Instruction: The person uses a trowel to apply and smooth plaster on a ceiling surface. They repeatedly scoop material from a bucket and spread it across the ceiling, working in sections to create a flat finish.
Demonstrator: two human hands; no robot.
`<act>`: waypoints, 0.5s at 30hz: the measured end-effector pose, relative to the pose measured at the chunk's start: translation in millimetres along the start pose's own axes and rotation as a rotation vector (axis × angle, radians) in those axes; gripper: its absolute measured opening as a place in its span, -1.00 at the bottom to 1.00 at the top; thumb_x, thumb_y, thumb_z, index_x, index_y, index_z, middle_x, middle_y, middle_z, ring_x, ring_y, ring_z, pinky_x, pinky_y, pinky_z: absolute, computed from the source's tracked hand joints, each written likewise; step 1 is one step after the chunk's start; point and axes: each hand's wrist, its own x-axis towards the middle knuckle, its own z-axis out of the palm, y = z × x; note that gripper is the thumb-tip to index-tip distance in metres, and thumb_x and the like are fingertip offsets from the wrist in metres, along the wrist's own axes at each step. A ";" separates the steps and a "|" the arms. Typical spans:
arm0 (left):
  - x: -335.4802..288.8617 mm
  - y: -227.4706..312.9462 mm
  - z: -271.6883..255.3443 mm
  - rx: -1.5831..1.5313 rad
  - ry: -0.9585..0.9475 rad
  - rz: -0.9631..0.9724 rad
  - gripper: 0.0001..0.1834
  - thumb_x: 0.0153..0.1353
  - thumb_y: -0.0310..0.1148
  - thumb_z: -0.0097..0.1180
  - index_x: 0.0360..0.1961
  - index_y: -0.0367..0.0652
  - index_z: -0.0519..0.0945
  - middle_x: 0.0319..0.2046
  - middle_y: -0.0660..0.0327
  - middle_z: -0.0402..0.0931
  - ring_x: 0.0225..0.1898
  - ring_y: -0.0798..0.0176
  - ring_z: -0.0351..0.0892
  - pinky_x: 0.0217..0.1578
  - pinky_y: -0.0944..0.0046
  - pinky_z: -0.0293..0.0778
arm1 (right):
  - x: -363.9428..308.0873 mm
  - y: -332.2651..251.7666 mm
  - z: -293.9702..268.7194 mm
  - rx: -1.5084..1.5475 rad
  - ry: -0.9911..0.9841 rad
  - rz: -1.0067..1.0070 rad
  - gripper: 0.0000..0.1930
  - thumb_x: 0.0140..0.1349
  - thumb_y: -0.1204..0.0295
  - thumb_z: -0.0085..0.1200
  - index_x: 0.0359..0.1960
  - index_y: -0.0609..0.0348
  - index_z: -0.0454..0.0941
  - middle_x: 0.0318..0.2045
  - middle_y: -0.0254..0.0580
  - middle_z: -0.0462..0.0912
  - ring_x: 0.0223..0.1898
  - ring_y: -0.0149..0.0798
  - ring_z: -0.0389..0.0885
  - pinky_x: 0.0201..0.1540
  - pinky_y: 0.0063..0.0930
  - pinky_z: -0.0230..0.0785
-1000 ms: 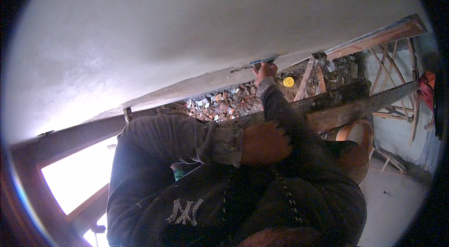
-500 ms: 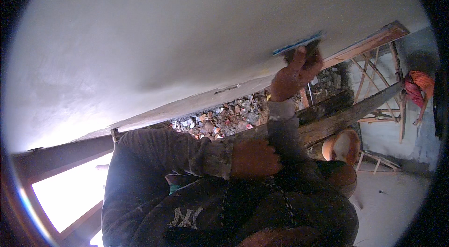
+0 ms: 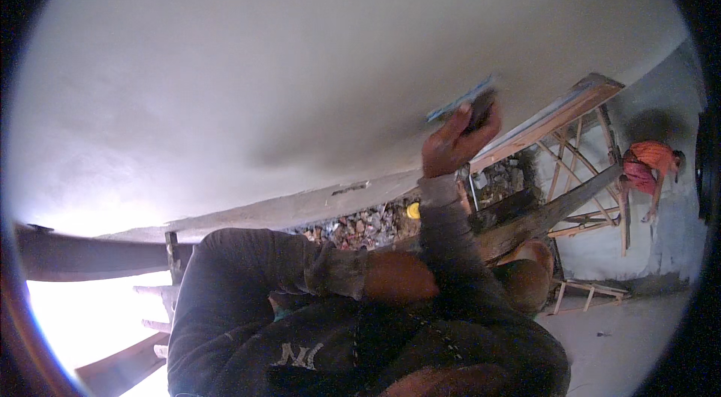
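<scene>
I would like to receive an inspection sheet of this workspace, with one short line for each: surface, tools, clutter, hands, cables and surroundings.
Surface: pale grey wall, with a dark narrow slot near its lower edge.
Job's things: blue-edged hand tool at the wall, blurred; full contact cannot be confirmed.
Clutter: broken rubble below the wall; a yellow round object beside it.
Hands: right hand grips the tool; left hand lies by the right forearm, its fingers hidden.
Cables: nothing seen.
Surroundings: wooden beam; another person in orange at right; bright opening at left.
</scene>
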 end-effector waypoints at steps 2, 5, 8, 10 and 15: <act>-4.5 12.5 -19.4 -0.016 -0.079 -0.039 -0.77 0.22 -0.29 0.17 -0.24 -0.24 0.70 -0.31 -0.11 0.70 -0.27 -0.19 0.74 -0.22 -0.14 0.69 | 43.8 -55.4 8.7 -0.070 -0.051 -0.176 -0.37 0.52 0.12 0.03 0.35 0.44 0.23 0.19 0.15 0.41 0.16 0.06 0.43 0.29 -0.07 0.26; -7.4 17.6 -40.6 -0.096 -0.075 0.060 -0.74 0.26 -0.28 0.15 -0.19 -0.26 0.67 -0.26 -0.12 0.69 -0.21 -0.20 0.73 -0.17 -0.15 0.67 | 70.3 -90.9 12.7 -0.267 -0.169 -0.566 -0.39 0.53 0.12 0.04 0.33 0.45 0.28 0.12 0.14 0.45 0.07 -0.01 0.47 0.21 -0.18 0.33; -11.8 27.7 -58.8 -0.087 -0.031 0.139 -0.74 0.28 -0.29 0.15 -0.16 -0.27 0.65 -0.21 -0.12 0.69 -0.15 -0.21 0.72 -0.11 -0.17 0.65 | 89.0 -50.2 -26.6 -0.372 -0.288 -0.656 -0.41 0.53 0.17 0.02 0.35 0.45 0.27 0.13 0.18 0.46 0.05 0.06 0.47 0.19 -0.14 0.34; -14.0 30.8 -68.7 -0.073 -0.002 0.116 -0.75 0.29 -0.31 0.15 -0.15 -0.28 0.64 -0.19 -0.12 0.68 -0.13 -0.21 0.71 -0.09 -0.18 0.64 | 157.3 -59.7 -30.3 -0.422 -0.074 -0.686 -0.43 0.54 0.22 -0.02 0.37 0.44 0.27 0.13 0.18 0.46 0.04 0.05 0.46 0.17 -0.13 0.34; -28.8 19.5 -64.0 -0.167 0.105 0.086 -0.78 0.28 -0.36 0.18 -0.13 -0.24 0.66 -0.24 -0.08 0.69 -0.20 -0.19 0.71 -0.14 -0.14 0.65 | 179.7 -165.4 29.6 -0.305 -0.162 -0.745 -0.48 0.51 0.32 -0.04 0.41 0.36 0.32 0.13 0.21 0.53 0.07 0.11 0.44 0.18 -0.08 0.30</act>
